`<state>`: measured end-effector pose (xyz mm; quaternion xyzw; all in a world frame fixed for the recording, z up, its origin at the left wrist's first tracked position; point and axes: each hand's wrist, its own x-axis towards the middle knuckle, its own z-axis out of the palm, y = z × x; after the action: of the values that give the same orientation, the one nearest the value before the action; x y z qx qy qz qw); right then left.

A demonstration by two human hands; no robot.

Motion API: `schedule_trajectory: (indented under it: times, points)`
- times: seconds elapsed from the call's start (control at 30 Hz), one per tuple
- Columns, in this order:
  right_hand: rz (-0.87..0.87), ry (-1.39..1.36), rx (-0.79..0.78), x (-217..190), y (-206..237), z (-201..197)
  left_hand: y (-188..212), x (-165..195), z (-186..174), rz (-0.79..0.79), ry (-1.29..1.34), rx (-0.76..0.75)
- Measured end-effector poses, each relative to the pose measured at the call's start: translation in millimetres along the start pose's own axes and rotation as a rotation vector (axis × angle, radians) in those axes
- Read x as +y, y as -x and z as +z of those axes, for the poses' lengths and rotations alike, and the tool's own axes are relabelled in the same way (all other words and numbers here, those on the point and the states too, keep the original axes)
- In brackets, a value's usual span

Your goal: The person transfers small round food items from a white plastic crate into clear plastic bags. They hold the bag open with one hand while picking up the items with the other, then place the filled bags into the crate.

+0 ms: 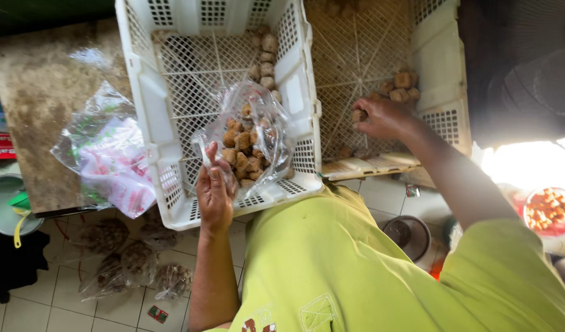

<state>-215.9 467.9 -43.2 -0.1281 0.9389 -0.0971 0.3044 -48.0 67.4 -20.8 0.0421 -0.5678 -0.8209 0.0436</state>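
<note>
- The left hand (213,190) pinches the rim of a clear plastic bag (248,138), fingers closed on the thin, crinkled film and holding its mouth open over the near white crate (172,117).
- The bag is glossy and wrinkled, and bulges with brown chunks (242,150), small, rough-surfaced and roughly cube-shaped, piled at its bottom.
- The near crate is rigid white plastic with a lattice floor and perforated walls; a short row of the same brown pieces (267,61) lies along its right inner wall.
- The right hand (380,117) reaches into the second white crate (439,61) just beside the first, fingers curled shut around one brown chunk (358,115).
- A small cluster of chunks (404,86) sits on that crate's mesh floor, near the right hand.
- A stack of flat clear bags with pink print (107,163) lies on the mottled brown tabletop (43,92), left of the near crate.
- Several filled, knotted bags (135,258) of brown pieces rest on the pale tiled floor (43,313) below the left forearm.
- The person wears a soft lime-green shirt (344,264).
- A round bowl of orange-brown pieces (549,210) stands at the far right, well apart from both hands.
</note>
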Motion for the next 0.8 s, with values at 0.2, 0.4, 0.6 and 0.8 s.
schedule_trajectory:
  times: [0.2, 0.4, 0.6, 0.8]
  points:
    - [-0.608, -0.704, 0.293, -129.5, 33.7, 1.8, 2.3, -8.5, -4.0, -0.002, -0.048, -0.021]
    - [-0.612, -0.557, 0.341, -122.6, 18.9, 10.5, 8.4, -5.8, -1.0, 0.006, 0.055, 0.006]
    - [-0.109, 0.276, 0.102, 37.6, 19.8, 9.0, 7.7, -2.1, 2.2, 0.025, 0.079, -0.004]
    - [-0.090, 0.440, 0.117, 58.0, 4.2, 42.9, 6.0, -6.2, -2.3, -0.004, 0.054, -0.002]
